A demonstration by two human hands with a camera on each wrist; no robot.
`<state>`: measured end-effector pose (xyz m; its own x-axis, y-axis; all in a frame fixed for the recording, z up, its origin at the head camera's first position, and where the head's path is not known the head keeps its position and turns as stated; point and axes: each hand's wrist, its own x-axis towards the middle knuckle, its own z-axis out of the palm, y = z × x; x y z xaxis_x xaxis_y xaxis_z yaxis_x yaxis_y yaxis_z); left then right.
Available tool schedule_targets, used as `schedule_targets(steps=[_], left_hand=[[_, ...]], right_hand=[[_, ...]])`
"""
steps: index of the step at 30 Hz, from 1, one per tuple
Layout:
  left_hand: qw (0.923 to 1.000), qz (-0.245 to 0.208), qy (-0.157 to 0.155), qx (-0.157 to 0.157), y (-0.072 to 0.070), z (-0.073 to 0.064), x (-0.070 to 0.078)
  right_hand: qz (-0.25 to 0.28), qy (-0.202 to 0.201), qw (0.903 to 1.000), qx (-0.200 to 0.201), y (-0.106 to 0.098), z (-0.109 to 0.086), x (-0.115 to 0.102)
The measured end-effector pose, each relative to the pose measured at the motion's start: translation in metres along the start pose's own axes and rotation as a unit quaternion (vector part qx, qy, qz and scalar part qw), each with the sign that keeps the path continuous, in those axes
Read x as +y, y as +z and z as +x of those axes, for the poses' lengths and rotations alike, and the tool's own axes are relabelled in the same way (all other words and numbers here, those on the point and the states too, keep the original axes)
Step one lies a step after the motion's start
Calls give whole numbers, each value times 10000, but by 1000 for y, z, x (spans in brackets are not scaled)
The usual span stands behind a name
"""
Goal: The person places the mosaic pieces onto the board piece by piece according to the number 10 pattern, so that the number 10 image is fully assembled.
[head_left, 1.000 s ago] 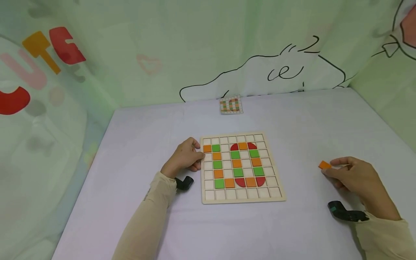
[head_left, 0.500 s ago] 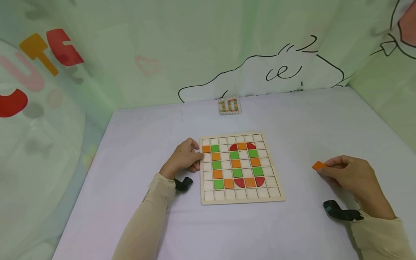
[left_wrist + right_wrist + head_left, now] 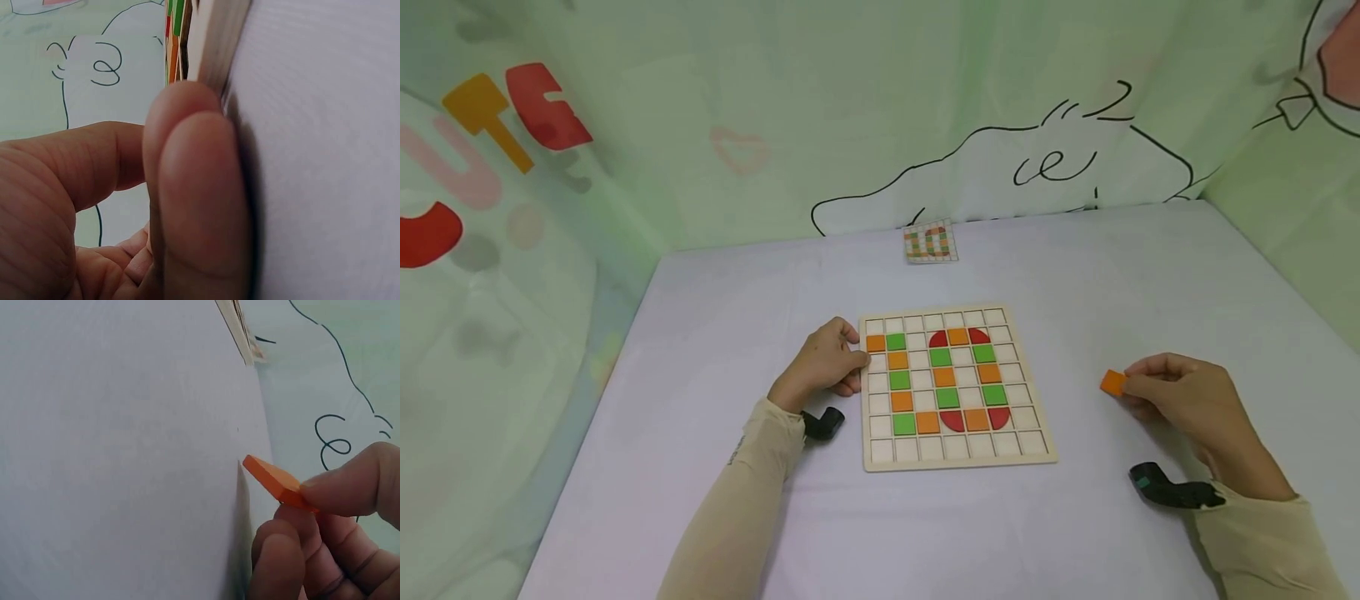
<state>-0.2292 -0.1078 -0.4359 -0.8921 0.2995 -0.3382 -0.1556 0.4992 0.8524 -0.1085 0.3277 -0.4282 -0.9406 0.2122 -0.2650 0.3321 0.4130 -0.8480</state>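
Observation:
A square wooden grid board [image 3: 957, 461] lies on the table with green and orange square tiles and red rounded corner tiles set in it. My left hand [image 3: 820, 360] holds the board's left edge, with curled fingers and the thumb right at the rim. In the left wrist view two fingertips [image 3: 203, 181] sit low against the board's side [image 3: 219, 50]. To the right of the board, my right hand [image 3: 1187, 400] pinches an orange square tile [image 3: 1112, 383] between thumb and fingers. The tile [image 3: 275, 481] tilts close over the white surface in the right wrist view.
A small card [image 3: 931, 242] printed with a similar coloured grid pattern lies at the table's back edge. A green printed curtain [image 3: 760, 108] rises behind the white table [image 3: 970, 542]. Black wrist devices [image 3: 1176, 487] stick out beside both forearms.
My right hand has moved left toward the board, carrying the orange tile. The left hand stays at the board's left edge, and the board keeps its place.

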Motion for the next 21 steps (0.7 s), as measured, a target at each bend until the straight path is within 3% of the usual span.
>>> schedule_targets(steps=[10, 21], left_hand=[[10000, -23, -40, 6, 0, -1, 1], [10000, -57, 16, 2, 0, 2, -1]], right_hand=[[716, 15, 9970, -290, 18, 1, -13], [950, -385, 9911, -852, 64, -7, -39]])
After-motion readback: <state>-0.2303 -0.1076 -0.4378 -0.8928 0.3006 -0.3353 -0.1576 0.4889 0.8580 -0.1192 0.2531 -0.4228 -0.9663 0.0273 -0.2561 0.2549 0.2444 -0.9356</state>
